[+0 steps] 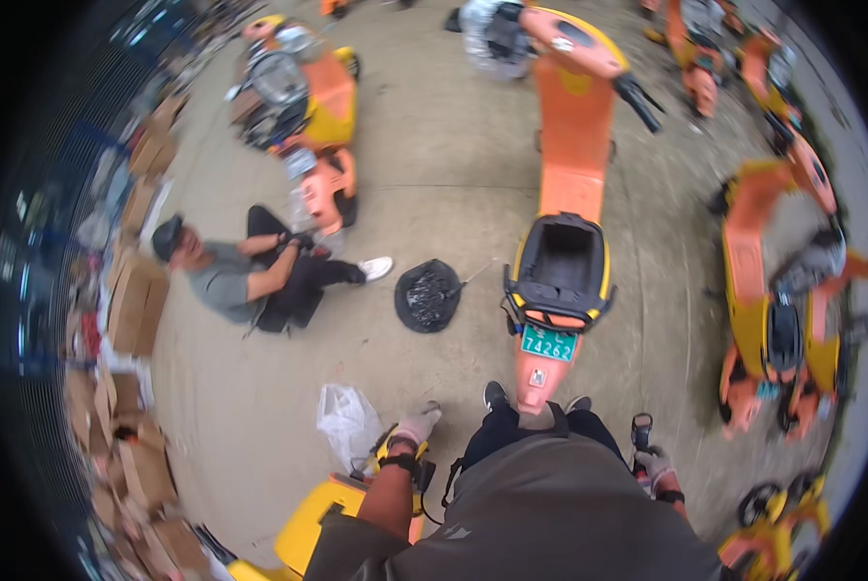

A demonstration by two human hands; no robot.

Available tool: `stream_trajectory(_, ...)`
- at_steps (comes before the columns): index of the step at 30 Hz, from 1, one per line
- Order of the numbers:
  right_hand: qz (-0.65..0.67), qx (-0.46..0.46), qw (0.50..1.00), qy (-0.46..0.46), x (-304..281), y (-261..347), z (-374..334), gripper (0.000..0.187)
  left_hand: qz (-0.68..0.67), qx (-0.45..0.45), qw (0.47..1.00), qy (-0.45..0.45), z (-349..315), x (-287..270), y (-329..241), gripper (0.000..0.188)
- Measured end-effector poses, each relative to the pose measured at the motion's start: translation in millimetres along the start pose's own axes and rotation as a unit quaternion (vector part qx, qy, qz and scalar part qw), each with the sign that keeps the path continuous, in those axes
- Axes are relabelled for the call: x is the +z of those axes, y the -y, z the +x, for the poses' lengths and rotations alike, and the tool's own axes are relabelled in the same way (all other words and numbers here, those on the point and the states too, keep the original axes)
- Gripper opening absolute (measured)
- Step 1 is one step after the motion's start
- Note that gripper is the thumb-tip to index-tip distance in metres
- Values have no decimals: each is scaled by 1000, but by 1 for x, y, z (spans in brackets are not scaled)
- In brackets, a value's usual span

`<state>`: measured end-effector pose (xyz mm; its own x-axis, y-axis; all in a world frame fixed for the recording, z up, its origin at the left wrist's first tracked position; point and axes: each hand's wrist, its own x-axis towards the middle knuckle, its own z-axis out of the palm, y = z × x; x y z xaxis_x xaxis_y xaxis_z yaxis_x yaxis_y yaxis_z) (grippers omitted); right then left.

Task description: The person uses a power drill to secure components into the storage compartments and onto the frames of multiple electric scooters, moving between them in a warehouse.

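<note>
Apparently readying, the right hand (pixel 654 464) grips a dark tool (pixel 641 432). I cannot tell the left hand (pixel 418 424)'s closure; the next move likely needs steadiness.

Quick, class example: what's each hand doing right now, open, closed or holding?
Left hand: by the yellow panel; open or closed can't be told.
Right hand: closed, holding a dark tool.

A scooter workshop, it seems — orange-and-yellow scooters (pixel 574 136) stand about the concrete floor (pixel 434 208), cardboard boxes (pixel 136 305) crowd its left edge, and a black tray (pixel 402 298) holds small parts (pixel 428 293).
</note>
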<state>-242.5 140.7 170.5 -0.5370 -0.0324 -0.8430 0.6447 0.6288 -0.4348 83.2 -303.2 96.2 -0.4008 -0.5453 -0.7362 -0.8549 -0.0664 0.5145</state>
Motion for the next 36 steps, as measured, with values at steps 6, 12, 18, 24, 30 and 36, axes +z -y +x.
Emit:
stream_trajectory(6,-133,-24,988,72,-43,75,92,37,-94,69,983,-144,-35,34,-83,40)
stream_trajectory(12,-345,-39,913,214,-59,209,150,41,-196,-84,955,-207,-87,122,-144,37)
stream_trajectory(18,-456,-86,823,328,-85,272,271,40,-166,-107,964,-178,-131,216,-203,45)
stream_trajectory(24,-548,-160,784,244,-70,345,268,41,-249,-146,914,-286,-135,307,-224,46)
stream_trajectory(30,-666,-254,646,273,-59,397,288,71,-354,-169,870,-298,-109,412,-222,43)
stream_trajectory(36,-702,-281,546,360,-42,415,296,67,-416,-250,826,-286,-136,509,-225,38)
